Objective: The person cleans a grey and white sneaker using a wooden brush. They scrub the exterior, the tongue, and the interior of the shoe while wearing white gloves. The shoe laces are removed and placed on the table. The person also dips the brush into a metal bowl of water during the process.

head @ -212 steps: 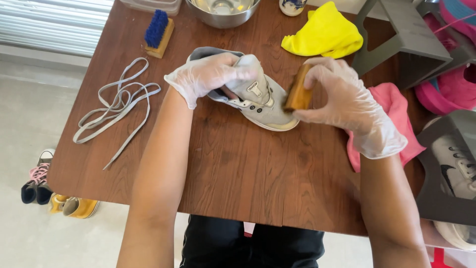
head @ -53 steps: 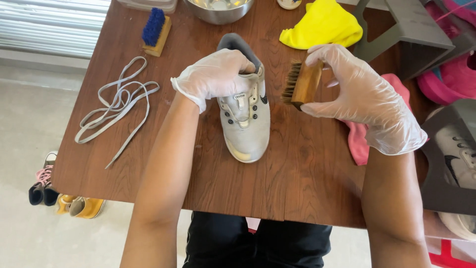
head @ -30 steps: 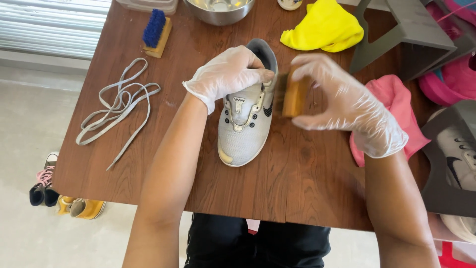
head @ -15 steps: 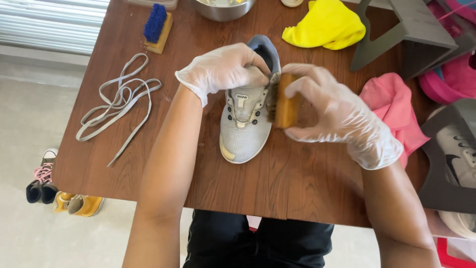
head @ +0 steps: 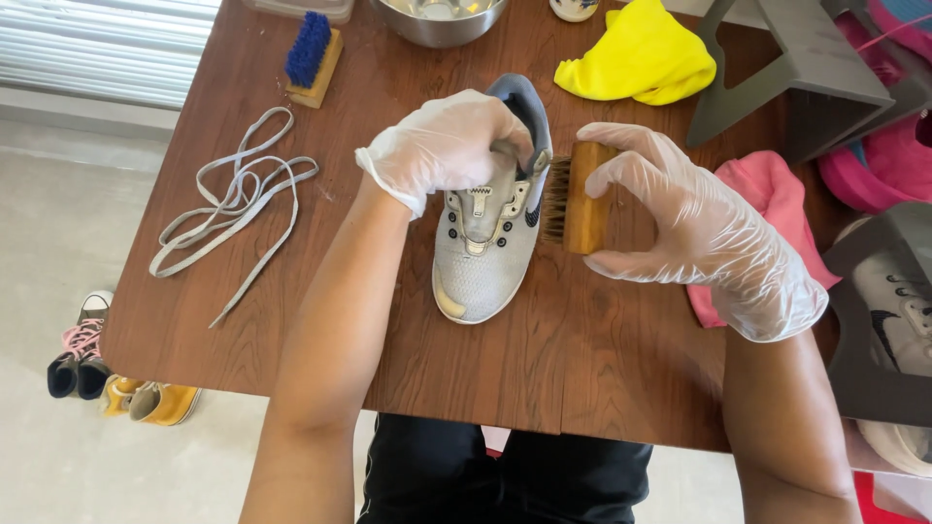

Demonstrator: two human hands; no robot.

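Note:
A grey lace-less sneaker lies upright on the brown wooden table, toe toward me. My left hand, in a clear glove, grips its collar and tongue from the left. My right hand, also gloved, holds a wooden brush with its brown bristles against the shoe's right side.
Grey laces lie loose at the left. A blue-bristled brush, a metal bowl and a yellow cloth sit at the far edge. A pink cloth and grey shoe stands are on the right. Small shoes stand on the floor.
The sneaker was turned from lying on its side to upright, toe toward me. My right hand with the brush has shifted slightly right along the shoe's right side.

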